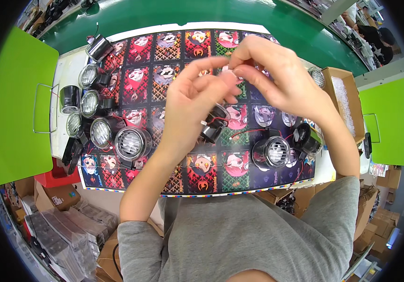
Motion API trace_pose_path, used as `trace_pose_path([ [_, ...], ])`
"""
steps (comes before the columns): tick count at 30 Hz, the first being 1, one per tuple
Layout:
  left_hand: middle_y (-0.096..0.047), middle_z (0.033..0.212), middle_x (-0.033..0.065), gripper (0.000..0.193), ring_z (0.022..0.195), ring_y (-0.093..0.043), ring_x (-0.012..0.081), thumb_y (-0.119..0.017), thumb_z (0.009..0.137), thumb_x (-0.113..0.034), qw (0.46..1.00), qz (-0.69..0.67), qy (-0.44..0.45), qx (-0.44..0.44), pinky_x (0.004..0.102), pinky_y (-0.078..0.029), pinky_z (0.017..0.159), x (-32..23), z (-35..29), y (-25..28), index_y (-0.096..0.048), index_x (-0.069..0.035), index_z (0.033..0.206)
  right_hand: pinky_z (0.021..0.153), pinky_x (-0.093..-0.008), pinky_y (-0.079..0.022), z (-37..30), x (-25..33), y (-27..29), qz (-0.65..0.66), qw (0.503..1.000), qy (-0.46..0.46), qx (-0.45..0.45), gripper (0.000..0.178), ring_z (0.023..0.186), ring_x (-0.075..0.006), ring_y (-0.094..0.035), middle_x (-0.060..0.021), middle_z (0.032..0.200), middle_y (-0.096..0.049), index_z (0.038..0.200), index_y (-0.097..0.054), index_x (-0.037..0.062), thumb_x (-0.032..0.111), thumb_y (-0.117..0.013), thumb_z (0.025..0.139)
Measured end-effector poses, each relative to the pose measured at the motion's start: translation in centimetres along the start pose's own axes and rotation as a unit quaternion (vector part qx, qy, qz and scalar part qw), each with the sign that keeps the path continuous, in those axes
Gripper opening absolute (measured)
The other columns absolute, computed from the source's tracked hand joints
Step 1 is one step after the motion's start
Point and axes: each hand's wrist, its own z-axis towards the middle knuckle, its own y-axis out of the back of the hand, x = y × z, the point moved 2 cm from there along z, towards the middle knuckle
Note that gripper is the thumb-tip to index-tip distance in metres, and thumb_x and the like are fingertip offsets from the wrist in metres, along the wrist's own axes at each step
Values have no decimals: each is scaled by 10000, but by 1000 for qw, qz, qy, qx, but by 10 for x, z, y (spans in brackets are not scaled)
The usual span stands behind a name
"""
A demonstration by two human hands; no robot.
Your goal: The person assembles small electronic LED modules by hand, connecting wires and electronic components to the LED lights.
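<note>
Over the middle of the patterned mat, my left hand (196, 91) and my right hand (277, 75) meet at the fingertips. A small white piece (225, 69) shows between them, and my left thumb and fingers close around it. My right thumb and forefinger are pinched right beside it; whatever they grip is too small to make out. Just below my left hand is a black lamp housing (213, 127) with red and black wires, partly hidden by that hand. To the right, a round lamp (277, 151) with a ribbed clear lens lies next to a black housing (308, 139).
Several lamps (101, 133) with black housings and loose wires crowd the mat's left side. A cardboard box (358, 113) of clear packing material stands at the right edge. Green panels (21, 108) flank the table. Below left sit a red bin (58, 177) and wrapped stacks (61, 235).
</note>
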Motion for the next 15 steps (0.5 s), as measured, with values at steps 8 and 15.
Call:
trace_pose_path([
  [8,-675,850,93,121,813,-639,145,-655,782,-67,963,255,-82,37,248,-489,746,4,1,20,-666,3,879,614,-381,-447,7,2,-3,-46,994,50,-85,97,723,-330,-544,-135,796,-512,830,-474,2,-18,-553,777],
  [15,-584,1063,148,191,956,-580,305,-696,703,-121,805,525,-269,-64,366,-474,779,14,-16,18,-656,-80,885,569,-250,-418,4,6,-10,9,995,-39,-95,88,655,-131,-520,-54,778,-545,904,-520,6,35,-565,834],
])
